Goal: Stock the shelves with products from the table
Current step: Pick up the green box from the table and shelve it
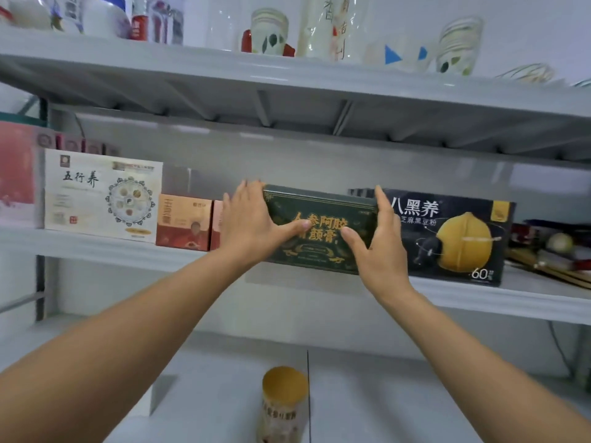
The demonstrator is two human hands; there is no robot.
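Note:
A dark green box with gold lettering (pixel 323 212) stands on the middle shelf (pixel 96 247), between small red boxes and a black box. My left hand (pixel 252 225) holds its left end, fingers over the top corner and thumb across the front. My right hand (pixel 380 244) holds its right end the same way, fingers up the side and thumb on the front. The box's lower front edge sits at the shelf's lip.
On the middle shelf stand a white box (pixel 102 193), small red boxes (pixel 184 223), a black box with a yellow fruit picture (pixel 454 238) and clutter at far right. Bottles and cups line the top shelf (pixel 287 81). A yellow can (pixel 283 401) stands on the table below.

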